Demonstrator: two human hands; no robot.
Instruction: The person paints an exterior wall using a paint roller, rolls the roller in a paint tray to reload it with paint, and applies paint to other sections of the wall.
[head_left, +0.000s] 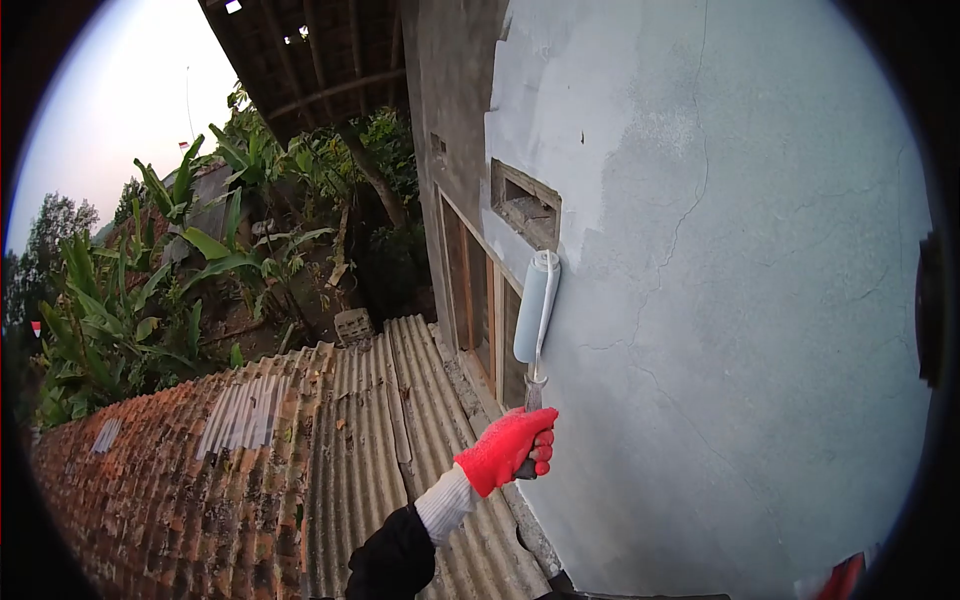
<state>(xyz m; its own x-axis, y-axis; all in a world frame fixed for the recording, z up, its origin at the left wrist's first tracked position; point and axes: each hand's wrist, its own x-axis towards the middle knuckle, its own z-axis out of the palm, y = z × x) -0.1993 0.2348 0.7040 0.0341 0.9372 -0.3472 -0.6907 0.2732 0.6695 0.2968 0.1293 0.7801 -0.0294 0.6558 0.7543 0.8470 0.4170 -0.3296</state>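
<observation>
My left hand, in a red-coated glove with a white knit cuff, is wrapped round the handle of a paint roller. The roller stands nearly upright, with its pale blue sleeve against the wall just below a small rectangular opening. Light blue-grey paint covers much of the wall, which has thin cracks. At the bottom right edge is a blurred red shape, probably my gloved right hand; its fingers cannot be made out.
Below on the left lie a corrugated roof and a clay-tile roof. A wooden window frame is set in the wall beside the roller. Plants grow beyond, and a dark roof overhang juts out above. A dark object is at the right edge.
</observation>
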